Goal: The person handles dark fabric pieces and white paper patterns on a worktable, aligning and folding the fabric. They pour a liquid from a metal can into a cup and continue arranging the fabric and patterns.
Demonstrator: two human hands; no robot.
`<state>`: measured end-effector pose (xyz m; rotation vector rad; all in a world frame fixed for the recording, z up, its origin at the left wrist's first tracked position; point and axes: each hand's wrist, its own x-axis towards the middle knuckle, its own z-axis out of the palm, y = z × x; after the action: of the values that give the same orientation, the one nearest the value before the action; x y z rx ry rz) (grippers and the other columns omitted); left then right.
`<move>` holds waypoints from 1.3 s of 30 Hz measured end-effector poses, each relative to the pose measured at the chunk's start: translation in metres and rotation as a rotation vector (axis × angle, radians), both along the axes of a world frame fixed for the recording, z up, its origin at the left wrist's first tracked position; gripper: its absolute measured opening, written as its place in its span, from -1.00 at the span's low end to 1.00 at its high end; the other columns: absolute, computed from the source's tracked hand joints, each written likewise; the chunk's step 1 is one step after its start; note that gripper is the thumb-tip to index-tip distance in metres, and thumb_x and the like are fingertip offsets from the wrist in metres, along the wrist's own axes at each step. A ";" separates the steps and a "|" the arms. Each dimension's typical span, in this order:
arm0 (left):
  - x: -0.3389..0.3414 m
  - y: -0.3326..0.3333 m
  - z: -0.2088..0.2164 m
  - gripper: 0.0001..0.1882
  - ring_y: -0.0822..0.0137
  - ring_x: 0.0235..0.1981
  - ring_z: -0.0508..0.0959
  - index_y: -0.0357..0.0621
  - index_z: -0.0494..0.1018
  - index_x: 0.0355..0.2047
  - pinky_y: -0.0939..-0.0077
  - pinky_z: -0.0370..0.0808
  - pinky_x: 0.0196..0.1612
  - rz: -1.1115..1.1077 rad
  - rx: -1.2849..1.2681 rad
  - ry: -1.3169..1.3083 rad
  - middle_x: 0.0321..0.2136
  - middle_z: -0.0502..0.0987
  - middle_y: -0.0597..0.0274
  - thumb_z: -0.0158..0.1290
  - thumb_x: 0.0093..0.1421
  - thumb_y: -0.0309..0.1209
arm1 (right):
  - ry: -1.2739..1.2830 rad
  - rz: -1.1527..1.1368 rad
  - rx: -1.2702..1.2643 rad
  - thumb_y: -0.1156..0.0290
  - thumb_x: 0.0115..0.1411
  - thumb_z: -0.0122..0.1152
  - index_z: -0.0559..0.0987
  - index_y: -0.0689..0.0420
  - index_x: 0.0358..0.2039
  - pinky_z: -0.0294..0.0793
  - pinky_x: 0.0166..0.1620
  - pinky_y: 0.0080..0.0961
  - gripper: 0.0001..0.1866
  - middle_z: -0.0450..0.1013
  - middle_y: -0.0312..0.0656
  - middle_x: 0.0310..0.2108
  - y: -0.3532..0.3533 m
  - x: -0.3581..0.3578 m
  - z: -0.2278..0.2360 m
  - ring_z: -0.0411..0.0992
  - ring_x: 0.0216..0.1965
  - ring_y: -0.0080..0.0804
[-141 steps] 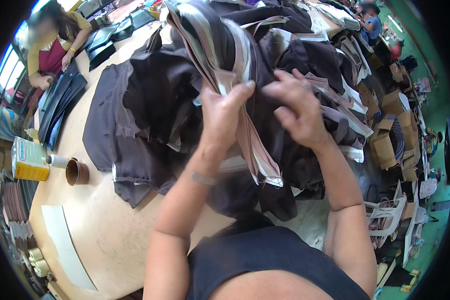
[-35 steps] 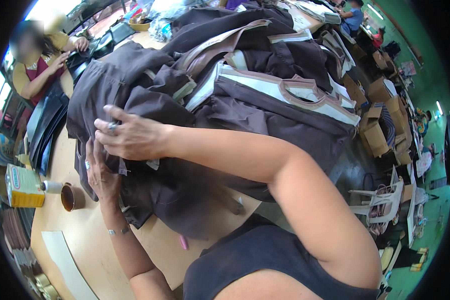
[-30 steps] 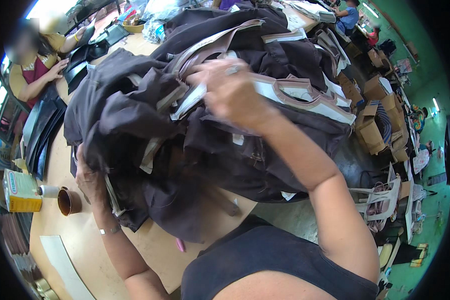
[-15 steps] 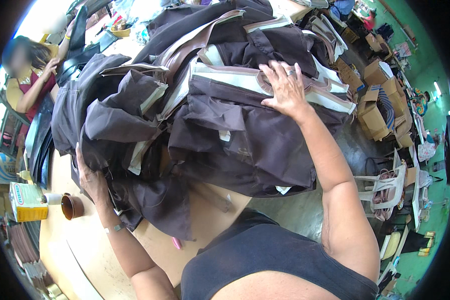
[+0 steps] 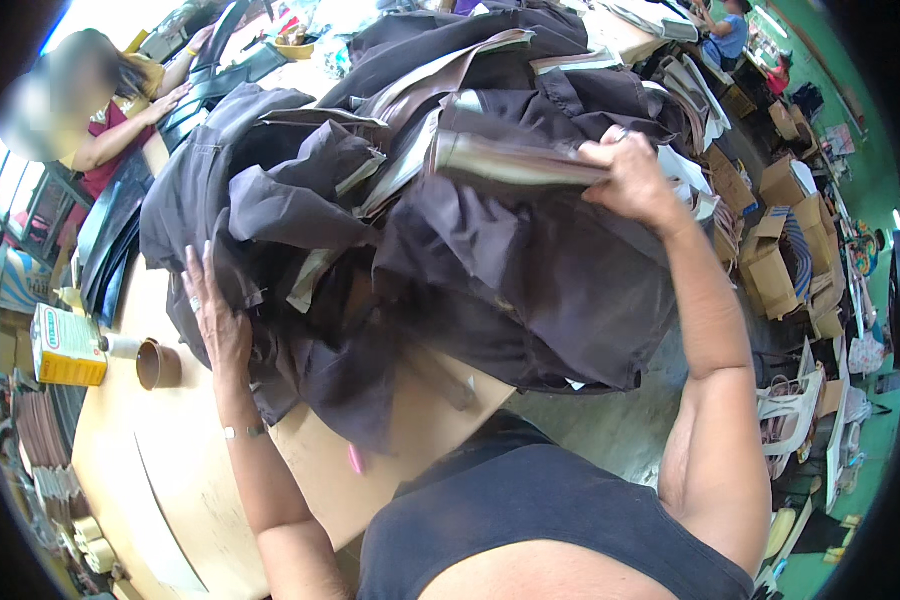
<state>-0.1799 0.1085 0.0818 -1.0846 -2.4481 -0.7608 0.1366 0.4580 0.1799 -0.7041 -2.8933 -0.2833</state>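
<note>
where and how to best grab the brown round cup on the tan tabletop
Probably by its wall below the rim, from the person's near side: the cup stands mouth up, with a white bottle on its left and the left hand, touching dark brown cloth, to its right.

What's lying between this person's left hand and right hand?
In the head view, a heap of dark cloth fills the stretch between the left hand and the right hand, with pale strips showing among its folds.

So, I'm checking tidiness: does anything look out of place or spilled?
A small pink object lies loose on the table near its edge, by the heaped dark cloth; it looks stray, unlike anything beside it. No spill shows.
</note>
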 end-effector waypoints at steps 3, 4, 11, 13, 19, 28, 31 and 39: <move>-0.013 0.004 -0.016 -0.21 -0.19 0.22 -0.04 0.11 -0.01 0.21 0.06 0.08 0.18 -0.013 -0.068 -0.048 0.27 -0.13 0.17 -0.24 -0.07 -0.73 | 0.186 -0.062 -0.178 0.36 -0.27 0.41 0.51 0.14 -0.19 0.35 -0.22 -0.47 -0.47 0.47 -0.11 -0.36 0.008 0.006 0.052 0.43 -0.29 -0.31; -0.017 0.005 -0.018 -0.23 -0.19 0.21 -0.03 0.11 -0.01 0.21 0.06 0.10 0.17 -0.002 -0.082 -0.067 0.27 -0.13 0.19 -0.23 -0.05 -0.71 | 0.201 -0.130 -0.237 0.37 -0.26 0.40 0.52 0.14 -0.17 0.37 -0.23 -0.50 -0.47 0.49 -0.12 -0.36 0.008 0.004 0.072 0.44 -0.32 -0.35; -0.025 0.012 -0.024 -0.37 -0.14 0.23 -0.04 -0.01 0.09 0.16 -0.24 0.08 0.08 -0.026 -0.144 -0.050 0.26 -0.12 0.18 -0.13 0.02 -0.57 | 0.457 0.135 -0.682 0.18 -0.20 0.33 0.41 0.39 -0.17 0.29 -0.14 -0.40 -0.35 0.38 0.06 -0.24 -0.076 -0.094 0.179 0.34 -0.19 -0.19; -0.058 -0.017 -0.063 -0.48 -0.02 0.18 0.12 -0.19 0.20 0.07 0.04 0.18 0.12 -0.090 -0.219 -0.056 0.16 0.15 0.06 -0.10 0.03 -0.54 | 0.404 0.451 -0.895 0.28 -0.19 0.31 0.32 0.39 -0.07 0.27 -0.13 -0.30 -0.32 0.30 0.11 -0.16 -0.088 -0.154 0.188 0.28 -0.14 -0.17; -0.029 -0.028 -0.040 -0.56 0.05 -0.03 0.34 -0.22 0.32 -0.07 0.30 0.30 -0.01 -0.208 -0.076 -0.089 -0.08 0.39 0.02 0.02 -0.03 -0.51 | 0.670 0.476 -1.482 0.33 -0.22 0.34 0.43 0.27 -0.16 0.36 -0.12 -0.39 -0.43 0.43 0.03 -0.24 -0.104 -0.320 0.168 0.40 -0.17 -0.27; 0.077 -0.123 0.060 -0.66 0.10 -0.22 0.46 -0.23 0.44 -0.25 0.37 0.38 -0.17 -0.388 -0.217 -0.201 -0.25 0.48 0.05 0.11 -0.12 -0.50 | 0.608 0.025 -0.974 0.23 -0.32 0.44 0.51 0.33 -0.26 0.38 -0.09 -0.43 -0.40 0.47 0.07 -0.26 -0.160 -0.380 -0.034 0.44 -0.17 -0.20; 0.076 -0.108 0.097 -0.70 0.12 -0.28 0.51 -0.23 0.47 -0.31 0.40 0.41 -0.22 -0.728 -0.278 -0.313 -0.31 0.51 0.06 0.14 -0.14 -0.50 | 0.629 -0.085 -1.012 0.19 -0.30 0.43 0.52 0.31 -0.26 0.38 -0.10 -0.43 -0.41 0.46 0.10 -0.25 -0.134 -0.359 -0.049 0.45 -0.19 -0.19; 0.003 -0.013 0.082 -0.30 -0.03 0.18 0.12 -0.21 0.23 0.08 0.18 0.04 0.18 -0.370 0.227 -0.308 0.13 0.15 -0.14 0.05 -0.01 -0.07 | 0.430 0.016 -0.272 0.20 -0.08 0.16 0.54 0.09 -0.26 0.40 -0.09 -0.32 -0.64 0.50 -0.07 -0.30 -0.057 -0.300 -0.029 0.47 -0.21 -0.20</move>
<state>-0.1768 0.0959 0.1642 -1.4372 -2.3421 -1.3766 -0.1636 0.4007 0.1506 -0.6808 -2.5420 0.2424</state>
